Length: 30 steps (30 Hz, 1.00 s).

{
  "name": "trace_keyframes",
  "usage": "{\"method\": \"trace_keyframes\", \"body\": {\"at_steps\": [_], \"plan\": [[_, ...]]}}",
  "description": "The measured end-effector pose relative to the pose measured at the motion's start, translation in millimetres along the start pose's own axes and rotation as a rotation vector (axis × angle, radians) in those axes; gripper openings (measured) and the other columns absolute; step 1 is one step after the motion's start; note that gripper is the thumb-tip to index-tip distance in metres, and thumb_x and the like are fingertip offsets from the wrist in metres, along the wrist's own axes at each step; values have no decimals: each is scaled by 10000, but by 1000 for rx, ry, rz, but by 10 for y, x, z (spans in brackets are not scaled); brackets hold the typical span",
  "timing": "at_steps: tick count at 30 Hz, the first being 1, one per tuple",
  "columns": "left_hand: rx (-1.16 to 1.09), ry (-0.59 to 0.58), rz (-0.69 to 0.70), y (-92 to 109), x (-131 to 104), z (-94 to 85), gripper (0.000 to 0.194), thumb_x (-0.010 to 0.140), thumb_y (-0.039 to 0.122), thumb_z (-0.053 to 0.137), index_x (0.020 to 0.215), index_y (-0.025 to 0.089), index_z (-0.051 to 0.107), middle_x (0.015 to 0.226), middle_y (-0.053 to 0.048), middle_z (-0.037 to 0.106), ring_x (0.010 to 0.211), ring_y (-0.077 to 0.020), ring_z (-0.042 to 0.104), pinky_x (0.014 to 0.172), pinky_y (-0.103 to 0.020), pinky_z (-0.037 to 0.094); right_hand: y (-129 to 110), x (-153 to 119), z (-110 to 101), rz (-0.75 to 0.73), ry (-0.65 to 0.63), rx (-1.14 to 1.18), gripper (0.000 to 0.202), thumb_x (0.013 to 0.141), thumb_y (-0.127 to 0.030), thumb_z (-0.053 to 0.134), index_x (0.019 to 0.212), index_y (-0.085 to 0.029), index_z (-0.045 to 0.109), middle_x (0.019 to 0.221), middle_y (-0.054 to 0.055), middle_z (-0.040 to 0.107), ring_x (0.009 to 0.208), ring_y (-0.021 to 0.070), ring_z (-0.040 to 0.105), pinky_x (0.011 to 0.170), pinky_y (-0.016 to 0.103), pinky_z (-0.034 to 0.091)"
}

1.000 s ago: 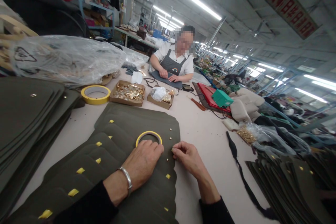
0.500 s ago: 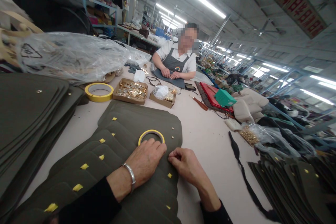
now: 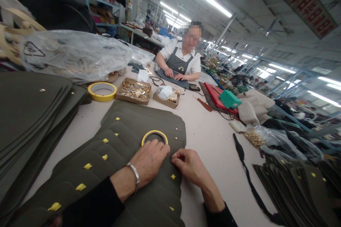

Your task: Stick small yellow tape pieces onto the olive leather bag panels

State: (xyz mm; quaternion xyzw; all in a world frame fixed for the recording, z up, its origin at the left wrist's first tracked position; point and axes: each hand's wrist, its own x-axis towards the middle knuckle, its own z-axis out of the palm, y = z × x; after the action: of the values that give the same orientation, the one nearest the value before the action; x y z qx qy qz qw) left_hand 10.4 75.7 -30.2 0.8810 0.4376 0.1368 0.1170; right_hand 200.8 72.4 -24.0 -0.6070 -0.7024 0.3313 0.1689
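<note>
Dark olive panels (image 3: 144, 117) lie overlapped in a fanned row in front of me, with small yellow tape pieces (image 3: 105, 140) stuck on them. My left hand (image 3: 150, 161), a silver bangle at its wrist, is closed over the near side of a roll of yellow tape (image 3: 143, 137) on the top panel. My right hand (image 3: 190, 165) is pinched at the panels' right edge, thumb against forefinger. Whatever sits between those fingertips is too small or hidden to tell. Two small metal studs (image 3: 176, 133) show near the top panel's right edge.
Another tape roll (image 3: 102, 97) lies beside a cardboard box of gold hardware (image 3: 134, 101) and a smaller box (image 3: 166, 102). Stacked olive panels (image 3: 26, 113) stand at left, more panels (image 3: 298, 184) at right. A black strap (image 3: 243, 163) lies on the table. Across from me sits a co-worker (image 3: 181, 64).
The whole view has shifted slightly. Both hands keep the same pose over the panels, and the tape roll stays under my left hand.
</note>
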Motion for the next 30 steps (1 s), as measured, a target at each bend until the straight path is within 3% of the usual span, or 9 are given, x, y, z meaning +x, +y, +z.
{"method": "trace_keyframes", "body": {"at_steps": [3,7,11,16,24,27,30], "plan": [[-4,4,7,1,-1,-2,159,875,75,429,907,199,523,877,-45,592,807,-217,502,710,-348,414,-58,-18,6,-42,39,-146,124,767,-161,581,799,-205,693,665,-2,680,630,160,613,592,238,405],[-14,13,16,4,-2,-24,156,902,98,401,904,196,523,873,-50,590,796,-214,500,711,-352,418,-48,-44,-40,-6,114,-241,347,760,-213,656,1105,-225,630,617,-24,662,576,176,601,574,256,403],[-23,26,24,8,-3,-54,167,882,78,409,909,196,525,879,-49,589,816,-213,493,719,-344,420,-26,-113,-105,-166,156,-166,95,835,-197,578,846,-207,672,727,11,680,649,154,615,628,242,443],[-23,21,51,5,-15,-85,183,855,57,424,911,196,530,891,-46,593,818,-211,482,709,-339,420,-51,-156,-36,-340,36,-360,208,836,-94,512,856,-196,691,774,34,664,708,157,624,667,235,451],[-43,79,117,10,-43,-100,176,883,85,400,901,194,537,894,-44,590,812,-199,490,739,-330,424,-148,-46,109,-151,92,-537,217,810,-118,522,665,-198,663,692,70,694,644,184,637,590,254,386],[-53,98,135,12,-57,-109,185,909,111,379,914,192,545,893,-44,596,815,-201,504,757,-335,436,-209,-11,109,-79,144,-508,220,775,-125,523,614,-188,660,659,86,706,608,190,625,548,262,348],[-80,112,129,-18,-67,-86,194,913,114,381,929,192,558,879,-41,612,808,-196,535,752,-325,458,-228,-1,51,-52,67,-377,226,722,-101,517,555,-178,650,558,38,667,532,151,573,491,238,304]]}}
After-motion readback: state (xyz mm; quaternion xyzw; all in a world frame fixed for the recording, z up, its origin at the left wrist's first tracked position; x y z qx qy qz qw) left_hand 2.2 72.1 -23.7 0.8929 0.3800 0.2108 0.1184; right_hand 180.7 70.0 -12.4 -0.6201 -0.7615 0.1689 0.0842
